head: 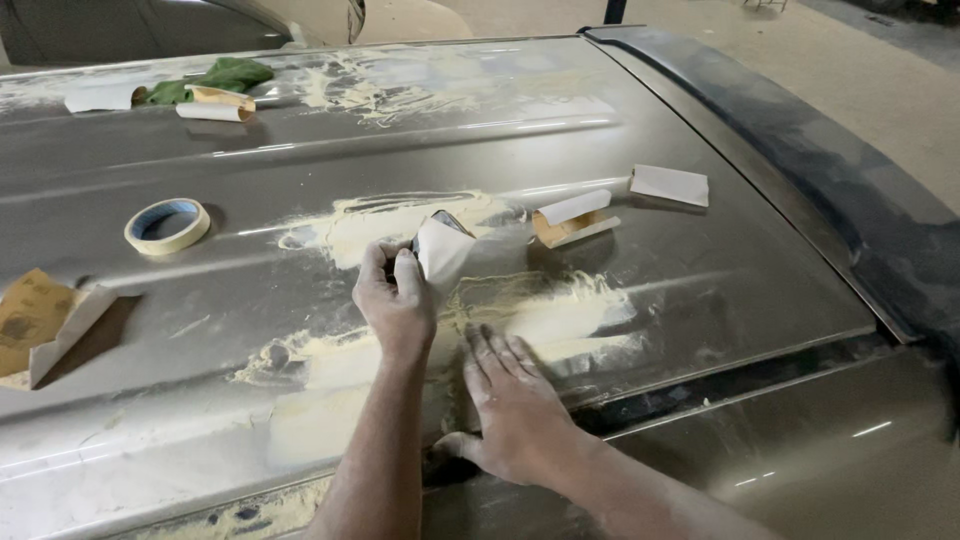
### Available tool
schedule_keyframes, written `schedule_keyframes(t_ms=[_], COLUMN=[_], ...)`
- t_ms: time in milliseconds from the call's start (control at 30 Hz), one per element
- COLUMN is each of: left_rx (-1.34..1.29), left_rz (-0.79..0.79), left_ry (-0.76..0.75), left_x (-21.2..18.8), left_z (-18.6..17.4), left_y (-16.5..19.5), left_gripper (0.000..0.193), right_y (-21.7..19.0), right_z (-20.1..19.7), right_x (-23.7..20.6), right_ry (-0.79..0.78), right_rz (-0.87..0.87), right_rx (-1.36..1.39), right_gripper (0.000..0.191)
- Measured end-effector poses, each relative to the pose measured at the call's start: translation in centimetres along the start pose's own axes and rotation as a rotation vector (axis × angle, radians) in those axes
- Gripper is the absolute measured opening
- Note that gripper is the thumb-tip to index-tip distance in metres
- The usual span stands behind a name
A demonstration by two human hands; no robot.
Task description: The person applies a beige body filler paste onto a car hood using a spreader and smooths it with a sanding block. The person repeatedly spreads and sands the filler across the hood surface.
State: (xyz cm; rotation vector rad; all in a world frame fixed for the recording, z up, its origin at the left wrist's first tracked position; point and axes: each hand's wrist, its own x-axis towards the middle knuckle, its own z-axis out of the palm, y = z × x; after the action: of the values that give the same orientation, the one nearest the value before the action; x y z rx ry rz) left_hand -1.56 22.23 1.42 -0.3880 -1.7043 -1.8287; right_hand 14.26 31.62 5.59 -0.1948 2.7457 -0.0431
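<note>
A person's two bare, dust-coated hands work on the wide grey-brown metal roof panel of a vehicle, seen from above. The left hand holds a folded sheet of pale sandpaper, thumb and fingers closed around its lower fold, so the grip is narrow and wrapped on the paper. The sheet stands up from the fist, bent into a loose peak, its free end just above a patch of cream-yellow body filler smeared on the panel. The sandpaper looks light, thin and floppy, gritty on one face; it probably handles best folded and pinched near the crease, as here. The right hand lies flat, fingers spread, palm down on the filler patch just beside the left hand, holding nothing.

Around them on the roof lie a roll of beige masking tape to the left, a brown folded sandpaper sheet at the far left edge, two more folded pale pieces to the right, and a green cloth at the far side.
</note>
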Motion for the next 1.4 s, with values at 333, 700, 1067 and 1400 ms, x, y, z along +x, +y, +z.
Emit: schedule_keyframes(t_ms=[333, 700, 1067, 1400], left_rx=[0.237, 0.523, 0.582, 0.551], left_rz=[0.198, 0.336, 0.185, 0.17], left_ry=[-0.192, -0.868, -0.906, -0.962], left_x=[-0.6, -6.4, -5.4, -5.7], left_z=[-0.4, 6.2, 1.0, 0.7], left_y=[1.5, 5.0, 6.6, 6.5], left_gripper=[0.007, 0.024, 0.1, 0.074], right_y=[11.8, 14.6, 15.2, 13.3], right_z=[3.5, 2.6, 5.5, 2.4], right_x=[-2.7, -1.4, -1.4, 1.0], right_ry=[0.437, 0.897, 1.119, 1.01], right_rz=[0.154, 0.221, -0.097, 0.029], right_rx=[0.074, 0.798, 0.583, 0.57], right_gripper=[0.091, 0.048, 0.034, 0.024])
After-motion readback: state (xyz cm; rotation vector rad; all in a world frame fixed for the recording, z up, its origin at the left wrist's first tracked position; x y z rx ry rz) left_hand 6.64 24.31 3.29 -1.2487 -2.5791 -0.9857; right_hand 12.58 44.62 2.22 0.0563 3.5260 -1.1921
